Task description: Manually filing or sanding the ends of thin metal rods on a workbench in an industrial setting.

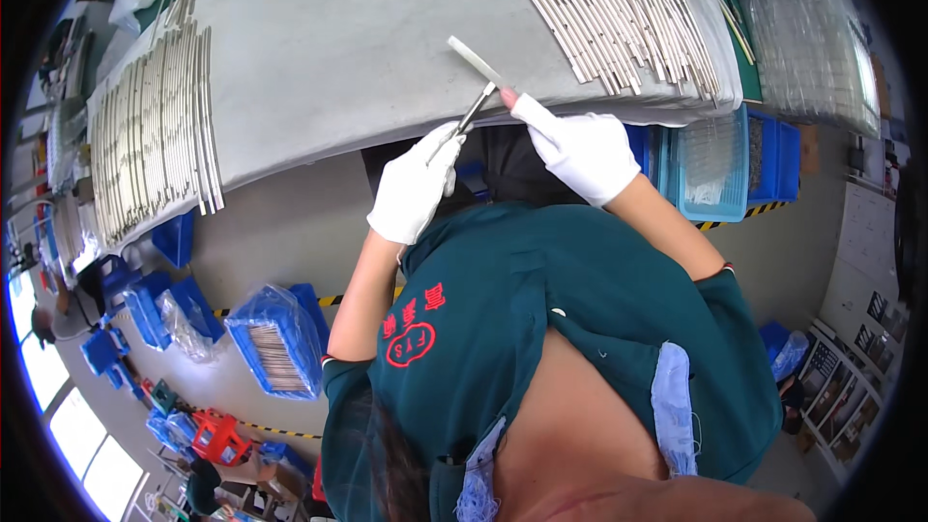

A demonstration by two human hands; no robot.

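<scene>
My left hand (411, 191), in a white glove, is closed round a thin metal rod (472, 111) with a darker shaft and a light tip. My right hand (580, 150), also gloved with one bare fingertip showing, pinches the near end of a short, pale flat bar (472, 58). The bar slants up and to the left over the table's near edge. Its lower end meets the rod's tip just beside the bare fingertip; whether the two are joined I cannot tell. The undersides of my fingers are hidden.
A grey cloth-covered table (338, 48) curves in front of me. Rows of slim metal rods lie at its left (155, 126) and right (619, 14). Blue bins (715, 169) stand below on the right, a bagged blue crate (275, 343) on the floor at left.
</scene>
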